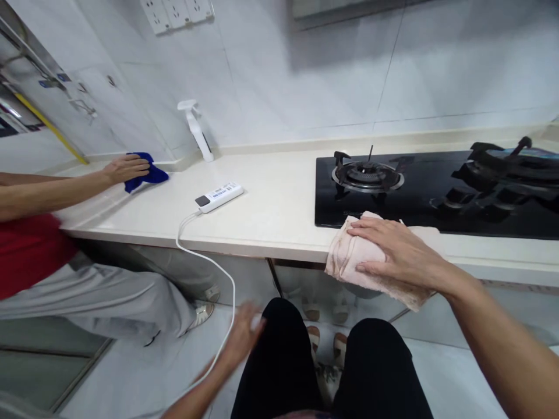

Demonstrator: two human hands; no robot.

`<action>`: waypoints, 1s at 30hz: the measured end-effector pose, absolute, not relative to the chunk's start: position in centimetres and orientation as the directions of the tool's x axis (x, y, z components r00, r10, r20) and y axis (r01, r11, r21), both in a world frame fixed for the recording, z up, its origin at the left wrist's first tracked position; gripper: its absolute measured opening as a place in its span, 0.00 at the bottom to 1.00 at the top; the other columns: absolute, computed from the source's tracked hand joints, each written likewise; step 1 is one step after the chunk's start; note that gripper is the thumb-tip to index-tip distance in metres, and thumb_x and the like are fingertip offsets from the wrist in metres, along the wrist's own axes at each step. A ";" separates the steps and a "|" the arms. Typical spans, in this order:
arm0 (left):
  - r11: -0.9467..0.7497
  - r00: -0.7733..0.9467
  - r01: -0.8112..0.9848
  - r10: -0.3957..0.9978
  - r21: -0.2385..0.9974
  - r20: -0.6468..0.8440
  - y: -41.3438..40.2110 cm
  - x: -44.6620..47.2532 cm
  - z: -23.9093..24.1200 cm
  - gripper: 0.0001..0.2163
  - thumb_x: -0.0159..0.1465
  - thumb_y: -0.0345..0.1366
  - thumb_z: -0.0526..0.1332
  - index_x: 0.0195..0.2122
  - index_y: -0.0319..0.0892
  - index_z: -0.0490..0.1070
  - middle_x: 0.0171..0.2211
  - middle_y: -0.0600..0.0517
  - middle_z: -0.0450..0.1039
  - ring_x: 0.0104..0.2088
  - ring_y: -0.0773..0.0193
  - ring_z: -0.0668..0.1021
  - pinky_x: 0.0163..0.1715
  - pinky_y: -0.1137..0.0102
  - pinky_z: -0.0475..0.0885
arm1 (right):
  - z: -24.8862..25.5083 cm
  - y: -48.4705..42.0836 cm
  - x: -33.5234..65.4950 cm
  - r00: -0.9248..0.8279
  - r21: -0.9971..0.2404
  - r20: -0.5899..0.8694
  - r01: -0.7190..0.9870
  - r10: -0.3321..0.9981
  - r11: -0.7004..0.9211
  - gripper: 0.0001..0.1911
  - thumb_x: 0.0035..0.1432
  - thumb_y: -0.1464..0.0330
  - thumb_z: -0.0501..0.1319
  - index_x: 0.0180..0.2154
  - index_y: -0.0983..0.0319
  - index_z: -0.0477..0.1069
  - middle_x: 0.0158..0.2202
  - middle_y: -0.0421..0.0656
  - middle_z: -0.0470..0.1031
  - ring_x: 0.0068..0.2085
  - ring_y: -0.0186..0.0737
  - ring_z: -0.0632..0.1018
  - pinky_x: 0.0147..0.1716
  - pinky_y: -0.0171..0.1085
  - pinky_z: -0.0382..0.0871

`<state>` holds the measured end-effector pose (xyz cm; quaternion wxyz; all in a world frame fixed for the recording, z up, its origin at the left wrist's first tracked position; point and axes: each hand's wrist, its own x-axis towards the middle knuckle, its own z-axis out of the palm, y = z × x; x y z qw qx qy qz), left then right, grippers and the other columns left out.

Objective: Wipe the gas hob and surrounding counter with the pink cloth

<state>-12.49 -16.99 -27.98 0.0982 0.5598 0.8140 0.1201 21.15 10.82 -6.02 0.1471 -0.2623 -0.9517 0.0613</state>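
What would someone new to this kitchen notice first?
The right hand lies flat on a beige cloth at the front edge of the counter, just before the black gas hob. At the far left, another person's hand rests on a blue cloth. Between them lies a white power strip, its cable hanging down past the blurred left hand.

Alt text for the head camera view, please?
The wearer's right hand lies flat on a beige cloth at the counter edge, before a black gas hob. The left hand hangs low, blurred, by a white cable. Another person's hand presses a blue cloth.
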 end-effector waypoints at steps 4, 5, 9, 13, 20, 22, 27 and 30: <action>-0.059 0.119 0.917 0.984 0.394 -0.131 -14.9 -2.9 -31.3 0.19 0.64 0.47 0.66 0.57 0.63 0.75 0.70 0.55 0.62 0.70 0.46 0.64 0.70 0.43 0.56 | -6.2 10.7 21.1 -0.818 -0.204 0.260 0.473 0.513 0.857 0.35 0.64 0.47 0.61 0.68 0.51 0.64 0.71 0.43 0.61 0.71 0.57 0.60 0.67 0.63 0.57; -0.009 0.103 0.922 0.970 0.386 -0.222 -14.0 -2.3 -31.2 0.19 0.63 0.48 0.67 0.56 0.64 0.76 0.71 0.56 0.61 0.71 0.49 0.62 0.71 0.47 0.54 | -6.3 10.7 21.1 -0.818 -0.204 0.268 0.468 0.509 0.860 0.35 0.63 0.48 0.62 0.68 0.51 0.64 0.71 0.43 0.60 0.71 0.57 0.60 0.67 0.63 0.57; 0.316 -0.230 0.920 0.915 0.232 -0.332 -10.1 -6.2 -27.6 0.21 0.63 0.37 0.64 0.59 0.46 0.76 0.70 0.37 0.61 0.71 0.34 0.59 0.68 0.33 0.50 | -6.3 10.7 21.0 -0.818 -0.207 0.278 0.460 0.503 0.863 0.35 0.63 0.50 0.64 0.68 0.52 0.63 0.71 0.45 0.61 0.70 0.57 0.62 0.67 0.64 0.58; 0.299 -0.176 0.893 0.919 0.335 -0.352 -9.3 -9.4 -21.7 0.23 0.59 0.36 0.65 0.57 0.48 0.77 0.58 0.44 0.77 0.62 0.42 0.75 0.65 0.44 0.65 | -6.2 10.2 20.8 -0.824 -0.205 0.306 0.432 0.477 0.878 0.34 0.64 0.53 0.64 0.68 0.54 0.64 0.70 0.45 0.61 0.71 0.54 0.62 0.68 0.62 0.59; -0.012 -0.286 0.556 0.936 0.831 0.206 -9.3 -8.3 -10.2 0.19 0.69 0.51 0.56 0.50 0.46 0.79 0.51 0.45 0.81 0.53 0.51 0.80 0.58 0.57 0.74 | -6.4 7.9 16.3 -0.831 -0.140 0.398 0.364 0.389 0.921 0.30 0.63 0.64 0.66 0.65 0.57 0.66 0.70 0.49 0.62 0.69 0.57 0.64 0.67 0.59 0.64; -0.112 -0.406 0.642 0.789 0.759 0.460 -8.3 -9.3 -7.2 0.17 0.68 0.50 0.58 0.43 0.45 0.79 0.46 0.46 0.81 0.50 0.52 0.80 0.56 0.57 0.74 | -6.5 6.8 12.9 -0.823 -0.147 0.441 0.328 0.359 0.933 0.30 0.62 0.63 0.68 0.64 0.59 0.67 0.68 0.50 0.65 0.69 0.58 0.65 0.68 0.59 0.63; -0.173 -0.311 0.802 0.695 0.572 0.648 -4.1 -11.8 -2.9 0.15 0.68 0.49 0.58 0.45 0.45 0.78 0.46 0.48 0.79 0.49 0.56 0.79 0.56 0.60 0.73 | -6.0 3.7 2.8 -0.862 0.027 0.450 0.274 0.233 0.961 0.24 0.65 0.57 0.62 0.58 0.63 0.70 0.61 0.48 0.74 0.65 0.53 0.69 0.69 0.55 0.61; -0.141 -0.241 0.834 0.777 0.534 0.582 -1.3 -12.6 -2.6 0.18 0.67 0.51 0.57 0.46 0.45 0.78 0.48 0.47 0.79 0.51 0.54 0.78 0.58 0.57 0.72 | -5.6 2.9 -0.2 -0.878 0.095 0.431 0.275 0.210 0.957 0.30 0.61 0.60 0.67 0.59 0.71 0.69 0.61 0.57 0.73 0.66 0.57 0.68 0.69 0.54 0.60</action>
